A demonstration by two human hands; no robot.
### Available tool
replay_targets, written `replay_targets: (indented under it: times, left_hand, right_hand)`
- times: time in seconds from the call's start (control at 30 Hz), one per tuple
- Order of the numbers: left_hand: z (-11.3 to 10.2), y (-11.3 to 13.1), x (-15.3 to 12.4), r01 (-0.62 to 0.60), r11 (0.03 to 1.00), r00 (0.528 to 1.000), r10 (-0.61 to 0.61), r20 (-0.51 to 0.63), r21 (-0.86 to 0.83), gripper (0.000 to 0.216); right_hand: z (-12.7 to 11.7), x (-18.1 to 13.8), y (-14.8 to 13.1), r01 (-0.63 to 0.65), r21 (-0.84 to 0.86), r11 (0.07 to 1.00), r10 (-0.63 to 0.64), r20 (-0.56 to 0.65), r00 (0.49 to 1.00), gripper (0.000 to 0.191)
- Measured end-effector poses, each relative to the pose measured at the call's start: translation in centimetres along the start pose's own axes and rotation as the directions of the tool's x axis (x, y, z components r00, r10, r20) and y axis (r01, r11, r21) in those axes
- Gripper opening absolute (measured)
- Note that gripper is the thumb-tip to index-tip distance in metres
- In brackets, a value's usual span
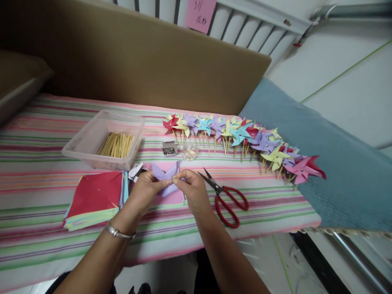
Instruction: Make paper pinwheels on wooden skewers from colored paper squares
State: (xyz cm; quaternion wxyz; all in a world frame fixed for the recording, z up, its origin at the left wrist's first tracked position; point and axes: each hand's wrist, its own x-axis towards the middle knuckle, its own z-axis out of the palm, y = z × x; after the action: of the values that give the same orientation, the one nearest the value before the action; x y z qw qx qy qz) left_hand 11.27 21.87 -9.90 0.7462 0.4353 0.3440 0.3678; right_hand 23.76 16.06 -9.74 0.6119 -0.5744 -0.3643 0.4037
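Between my two hands is a purple paper sheet (pixel 167 191) with its corners bent up like pinwheel blades. My left hand (pixel 150 187) pinches its left side, thumb pressed across the front. My right hand (pixel 192 188) pinches it near the middle right, where the fingertips hide whatever small part may be there. Beneath lies a stack of pink paper (pixel 176 199). Scissors with red handles (pixel 225 196) rest just right of my right hand, blades apart. Left of my left wrist sits a stack of coloured paper squares (pixel 96 192), red on top.
A clear plastic box (pixel 82 141) holds wooden sticks (pixel 118 145). Near it stand a small box of metal pins (pixel 169 150) and a round clear tub (pixel 190 152). Finished paper pinwheels (pixel 240 134) run along the back right. A brown board (pixel 153 57) borders the striped cloth (pixel 39 163).
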Motion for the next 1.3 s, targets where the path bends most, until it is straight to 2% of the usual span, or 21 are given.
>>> replay_targets:
  times: [0.1, 0.23, 0.37, 0.5, 0.63, 0.8, 0.93, 1.0, 1.07, 1.13, 1.2, 1.23, 1.3]
  left_hand:
    - [-0.1, 0.0, 0.0, -0.008, 1.0, 1.0, 0.008, 0.015, 0.016, 0.025]
    - [-0.2, 0.1, -0.1, 0.058, 0.998, 0.998, -0.059, 0.034, 0.028, 0.026]
    - [-0.2, 0.2, 0.0, 0.066, 0.998, 0.998, -0.066, 0.018, 0.016, 0.025]
    - [-0.1, 0.1, 0.0, 0.034, 0.999, 0.999, -0.033, -0.017, 0.036, 0.026]
    - [0.4, 0.5, -0.2, -0.022, 0.998, 0.999, 0.025, -0.041, 0.06, 0.028]
    - [0.3, 1.0, -0.2, -0.042, 0.997, 0.997, 0.046, -0.057, 0.062, 0.026]
    - [-0.3, 2.1, -0.4, -0.071, 0.997, 0.997, 0.071, -0.015, -0.024, 0.021]
    - [-0.4, 3.2, -0.9, -0.09, 0.993, 0.994, 0.094, 0.056, -0.073, 0.019]
    - [-0.3, 4.6, -1.8, -0.1, 0.99, 0.981, 0.114, 0.159, -0.095, 0.017]
    - [-0.4, 5.9, -2.9, -0.102, 0.991, 0.953, 0.122, 0.278, -0.087, 0.014]
    - [-0.6, 7.1, -3.9, -0.107, 0.992, 0.924, 0.125, 0.36, -0.071, 0.012]
    - [-0.8, 7.6, -4.4, -0.113, 0.991, 0.914, 0.132, 0.384, -0.07, 0.012]
    - [-1.4, 8.4, -5.1, -0.132, 0.988, 0.89, 0.153, 0.43, -0.079, 0.014]
  right_hand:
    - [0.0, 0.0, -0.1, 0.045, -0.061, 0.997, -0.046, -0.002, 0.999, 0.005]
    - [0.2, -0.1, -0.4, 0.095, -0.101, 0.99, -0.096, -0.004, 0.995, 0.006]
    - [0.4, -0.3, -0.7, 0.148, -0.082, 0.986, -0.146, 0.03, 0.989, 0.023]
    - [0.1, -0.6, -0.4, 0.228, -0.197, 0.953, -0.224, 0.044, 0.974, 0.043]
    - [-0.3, -0.9, 0.1, 0.275, -0.273, 0.922, -0.279, 0.022, 0.96, 0.053]
    - [-0.5, -0.8, 0.0, 0.291, -0.231, 0.928, -0.295, 0.017, 0.955, 0.064]
    - [-1.2, -0.2, -0.2, 0.325, -0.108, 0.94, -0.336, -0.107, 0.936, 0.054]
    - [-1.6, 0.2, -0.4, 0.295, -0.116, 0.948, -0.312, -0.175, 0.934, 0.043]
    - [-1.7, 0.9, -1.1, 0.253, -0.179, 0.951, -0.286, -0.19, 0.939, 0.037]
    - [-0.8, 2.0, -2.5, 0.256, -0.299, 0.919, -0.305, -0.13, 0.944, 0.033]
    - [1.2, 3.4, -4.5, 0.34, -0.451, 0.825, -0.368, 0.027, 0.929, 0.026]
    - [2.5, 4.3, -5.5, 0.419, -0.503, 0.756, -0.41, 0.136, 0.902, 0.021]
    - [5.8, 6.4, -7.4, 0.589, -0.535, 0.606, -0.444, 0.386, 0.808, 0.016]
